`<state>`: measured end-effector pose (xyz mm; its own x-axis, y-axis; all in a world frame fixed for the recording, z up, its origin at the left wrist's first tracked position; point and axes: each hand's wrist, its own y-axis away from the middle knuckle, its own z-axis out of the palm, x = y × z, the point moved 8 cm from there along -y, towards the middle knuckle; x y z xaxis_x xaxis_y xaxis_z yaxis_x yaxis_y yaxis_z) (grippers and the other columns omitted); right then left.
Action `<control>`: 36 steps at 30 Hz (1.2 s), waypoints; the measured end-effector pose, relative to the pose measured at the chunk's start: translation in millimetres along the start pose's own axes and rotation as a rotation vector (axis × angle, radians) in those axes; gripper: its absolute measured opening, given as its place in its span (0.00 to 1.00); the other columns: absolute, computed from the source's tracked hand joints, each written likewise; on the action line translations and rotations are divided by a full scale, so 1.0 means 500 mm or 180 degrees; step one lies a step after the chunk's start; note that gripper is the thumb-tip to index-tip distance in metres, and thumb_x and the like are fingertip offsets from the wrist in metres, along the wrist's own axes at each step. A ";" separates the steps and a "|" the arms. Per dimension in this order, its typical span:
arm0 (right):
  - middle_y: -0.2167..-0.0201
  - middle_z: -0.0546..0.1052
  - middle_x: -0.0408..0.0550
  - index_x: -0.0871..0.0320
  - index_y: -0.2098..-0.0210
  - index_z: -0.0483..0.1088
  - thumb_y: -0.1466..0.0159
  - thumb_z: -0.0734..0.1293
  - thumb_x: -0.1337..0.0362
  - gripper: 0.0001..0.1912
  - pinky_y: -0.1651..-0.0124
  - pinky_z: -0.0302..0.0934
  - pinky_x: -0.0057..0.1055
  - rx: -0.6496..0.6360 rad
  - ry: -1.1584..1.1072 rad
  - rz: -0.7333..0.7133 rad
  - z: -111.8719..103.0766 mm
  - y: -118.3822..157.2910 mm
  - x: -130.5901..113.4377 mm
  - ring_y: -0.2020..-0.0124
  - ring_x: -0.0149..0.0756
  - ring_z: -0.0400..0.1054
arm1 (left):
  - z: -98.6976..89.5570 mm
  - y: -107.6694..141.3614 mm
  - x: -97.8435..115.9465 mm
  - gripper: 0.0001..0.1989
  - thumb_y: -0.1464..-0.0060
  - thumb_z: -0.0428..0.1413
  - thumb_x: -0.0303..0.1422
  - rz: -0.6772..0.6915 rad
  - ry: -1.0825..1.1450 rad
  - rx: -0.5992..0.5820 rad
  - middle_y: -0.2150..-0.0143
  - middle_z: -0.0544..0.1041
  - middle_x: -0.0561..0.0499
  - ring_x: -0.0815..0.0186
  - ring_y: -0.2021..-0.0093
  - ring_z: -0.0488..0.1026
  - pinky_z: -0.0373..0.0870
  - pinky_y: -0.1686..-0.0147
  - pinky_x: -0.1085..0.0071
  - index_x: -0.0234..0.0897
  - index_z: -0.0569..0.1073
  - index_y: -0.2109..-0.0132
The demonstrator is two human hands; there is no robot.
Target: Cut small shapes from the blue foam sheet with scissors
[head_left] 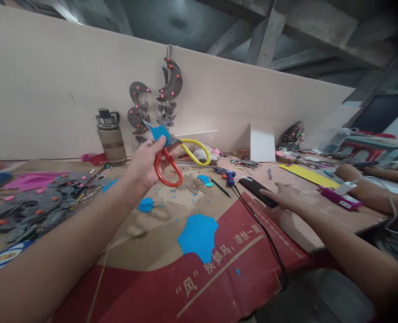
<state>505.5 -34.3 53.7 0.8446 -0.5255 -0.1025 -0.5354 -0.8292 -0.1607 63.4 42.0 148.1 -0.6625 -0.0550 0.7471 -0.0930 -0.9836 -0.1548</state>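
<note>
A pair of scissors (176, 141) is held up over the table (253, 169) by the left hand (150, 163), whose grip is clamped on it, with a small blue piece (159, 133) pinched under the thumb. The scissors' red and yellow handles are spread. The right hand (283, 195) is stretched over a black phone (253, 186), its fingers apart; whether contact is made cannot be told. Toward the table's near edge, a larger blue sheet (199, 235) is laid on printed cardboard (141, 291). A bottle (111, 141) is stood at the far edge.
</note>
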 end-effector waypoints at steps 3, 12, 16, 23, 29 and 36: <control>0.55 0.78 0.73 0.71 0.44 0.70 0.39 0.59 0.36 0.44 0.53 0.64 0.47 -0.0547 0.0038 0.0035 0.050 -0.003 0.025 0.52 0.63 0.73 | -0.005 0.004 0.070 0.01 0.40 0.57 0.27 0.0322 0.0044 0.0153 0.62 0.81 0.49 0.66 0.62 0.79 0.75 0.69 0.74 0.37 0.72 0.62; 0.57 0.80 0.65 0.62 0.54 0.76 0.42 0.66 0.41 0.31 0.54 0.63 0.42 -0.0475 0.0017 -0.0154 0.050 -0.007 -0.021 0.52 0.59 0.73 | -0.019 0.009 0.098 0.04 0.38 0.54 0.28 0.0306 0.0154 0.0315 0.67 0.79 0.48 0.71 0.71 0.73 0.72 0.71 0.76 0.36 0.72 0.63; 0.59 0.80 0.64 0.62 0.53 0.75 0.44 0.67 0.41 0.33 0.58 0.64 0.41 -0.0636 -0.0179 -0.0043 0.048 -0.001 -0.021 0.56 0.56 0.74 | -0.017 0.008 0.094 0.05 0.37 0.54 0.27 0.0298 0.0110 0.0303 0.70 0.79 0.49 0.71 0.73 0.72 0.72 0.73 0.76 0.35 0.72 0.63; 0.59 0.79 0.61 0.58 0.51 0.74 0.48 0.70 0.39 0.35 0.61 0.65 0.40 -0.0685 -0.0491 0.0212 0.048 0.005 -0.017 0.57 0.54 0.74 | -0.019 0.000 0.089 0.05 0.38 0.55 0.27 0.0364 0.0120 0.0247 0.66 0.80 0.49 0.69 0.68 0.77 0.73 0.71 0.75 0.34 0.72 0.64; 0.56 0.78 0.60 0.60 0.45 0.69 0.52 0.72 0.41 0.42 0.64 0.66 0.38 -0.0673 -0.0865 0.0377 0.087 -0.021 0.007 0.58 0.53 0.74 | -0.022 -0.005 0.076 0.02 0.39 0.55 0.28 0.0297 0.0028 0.0264 0.65 0.80 0.49 0.69 0.66 0.77 0.73 0.70 0.75 0.35 0.72 0.62; 0.55 0.78 0.66 0.64 0.47 0.69 0.48 0.67 0.36 0.43 0.61 0.65 0.41 -0.0703 -0.0487 0.0380 0.072 0.009 0.008 0.55 0.57 0.74 | -0.010 0.019 0.075 0.04 0.37 0.54 0.28 0.0141 0.0002 0.0345 0.72 0.78 0.52 0.71 0.72 0.72 0.72 0.72 0.75 0.37 0.73 0.62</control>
<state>506.2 -33.3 17.0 0.7568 -0.6008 -0.2574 -0.6037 -0.7935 0.0773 34.1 31.4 171.5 -0.6646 -0.0988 0.7407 0.0173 -0.9930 -0.1169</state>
